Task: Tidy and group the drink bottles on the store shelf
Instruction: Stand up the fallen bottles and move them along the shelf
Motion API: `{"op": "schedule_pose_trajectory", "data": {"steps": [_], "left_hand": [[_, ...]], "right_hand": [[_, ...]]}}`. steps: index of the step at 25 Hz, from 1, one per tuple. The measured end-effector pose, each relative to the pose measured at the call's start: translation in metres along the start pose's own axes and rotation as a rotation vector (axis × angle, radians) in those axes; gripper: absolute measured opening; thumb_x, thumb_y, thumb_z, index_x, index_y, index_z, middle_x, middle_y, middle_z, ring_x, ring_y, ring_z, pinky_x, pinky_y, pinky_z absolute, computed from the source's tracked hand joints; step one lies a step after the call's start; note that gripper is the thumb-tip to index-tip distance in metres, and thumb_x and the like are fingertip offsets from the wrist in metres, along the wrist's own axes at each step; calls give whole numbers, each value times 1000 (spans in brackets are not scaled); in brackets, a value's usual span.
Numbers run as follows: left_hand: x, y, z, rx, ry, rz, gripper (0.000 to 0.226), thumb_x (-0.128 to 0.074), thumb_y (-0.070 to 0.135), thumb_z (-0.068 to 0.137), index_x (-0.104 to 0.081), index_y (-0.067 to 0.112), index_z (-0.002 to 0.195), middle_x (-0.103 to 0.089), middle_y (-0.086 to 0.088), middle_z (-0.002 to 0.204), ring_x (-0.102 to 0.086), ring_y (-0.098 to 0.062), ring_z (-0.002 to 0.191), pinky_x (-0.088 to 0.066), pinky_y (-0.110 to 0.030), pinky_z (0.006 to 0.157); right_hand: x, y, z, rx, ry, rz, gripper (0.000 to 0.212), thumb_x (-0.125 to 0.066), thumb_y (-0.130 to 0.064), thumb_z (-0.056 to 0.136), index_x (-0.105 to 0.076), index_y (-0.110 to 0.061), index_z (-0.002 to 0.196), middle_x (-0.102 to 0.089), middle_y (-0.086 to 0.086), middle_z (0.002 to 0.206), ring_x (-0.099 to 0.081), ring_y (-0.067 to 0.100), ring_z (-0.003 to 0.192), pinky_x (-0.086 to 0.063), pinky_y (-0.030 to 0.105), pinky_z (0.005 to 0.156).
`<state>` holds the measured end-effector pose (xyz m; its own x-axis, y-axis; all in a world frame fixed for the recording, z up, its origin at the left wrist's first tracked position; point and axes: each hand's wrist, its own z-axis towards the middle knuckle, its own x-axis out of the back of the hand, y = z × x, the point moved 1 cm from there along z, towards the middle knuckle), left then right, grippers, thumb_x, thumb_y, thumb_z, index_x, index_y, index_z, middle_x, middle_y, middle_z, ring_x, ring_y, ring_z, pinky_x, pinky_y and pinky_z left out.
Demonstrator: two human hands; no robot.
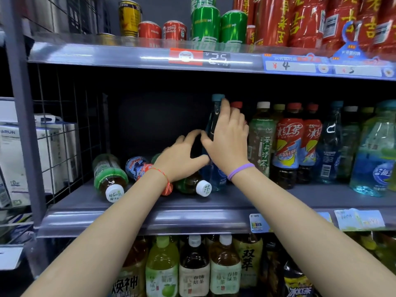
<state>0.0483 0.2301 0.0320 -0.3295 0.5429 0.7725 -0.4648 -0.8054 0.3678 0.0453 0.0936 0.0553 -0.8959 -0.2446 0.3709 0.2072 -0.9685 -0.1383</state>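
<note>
A tall clear blue bottle (215, 179) with a teal cap stands upright on the middle shelf (150, 219). My right hand (227, 138) wraps its upper body, fingertips near the cap. My left hand (182, 159) curls around its lower left side, thumb touching the bottle. To the left, three bottles lie on their sides: a green-label tea bottle (108, 174), a red-and-blue labelled bottle (137, 167), and a second tea bottle (192, 185) with a white cap, partly under my left wrist. Upright to the right stand a jasmine tea bottle (260, 142), two red iced-tea bottles (288, 144) and several blue ones (374, 155).
The back left of the middle shelf is dark bare space. A wire grid side panel (64, 133) closes the shelf's left end, with white boxes (23, 159) beyond. Cans (205, 22) stand on the shelf above, tea bottles (194, 269) on the one below.
</note>
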Motion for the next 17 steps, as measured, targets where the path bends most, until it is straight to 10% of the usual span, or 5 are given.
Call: {"op": "schedule_pose_trajectory", "data": {"steps": [3,5,12,17], "left_hand": [[9,-5,-5,6,178,94,65,-51,51,83,-36,36,144,-53,-3,134,-56,-27,117,-45,-40,96],[13,-14,-8,42,211,175,53,-51,47,89,-45,32,138,-58,-3,127,-56,-25,116,-42,-40,98],[14,-30,-14,146,110,162,38,-42,33,94,-53,29,131,-55,-6,134,-55,-30,116,-40,-36,91],[14,-30,-17,113,103,213,41,-41,24,92,-53,32,130,-51,-2,133,-56,-30,113,-41,-36,89]], "right_hand": [[11,-4,-9,173,158,-21,34,-60,-22,80,-59,-8,110,-58,12,99,-54,33,87,-42,42,69],[20,-11,-14,227,-57,57,12,-51,-22,88,-56,-12,91,-58,5,80,-57,29,74,-40,37,61],[37,-33,-36,321,-896,-68,39,-56,-44,88,-37,-17,109,-45,-2,75,-53,24,75,-39,33,59],[35,-26,-36,284,-874,-65,41,-63,-31,90,-38,-13,117,-54,2,90,-54,27,82,-41,35,62]]}}
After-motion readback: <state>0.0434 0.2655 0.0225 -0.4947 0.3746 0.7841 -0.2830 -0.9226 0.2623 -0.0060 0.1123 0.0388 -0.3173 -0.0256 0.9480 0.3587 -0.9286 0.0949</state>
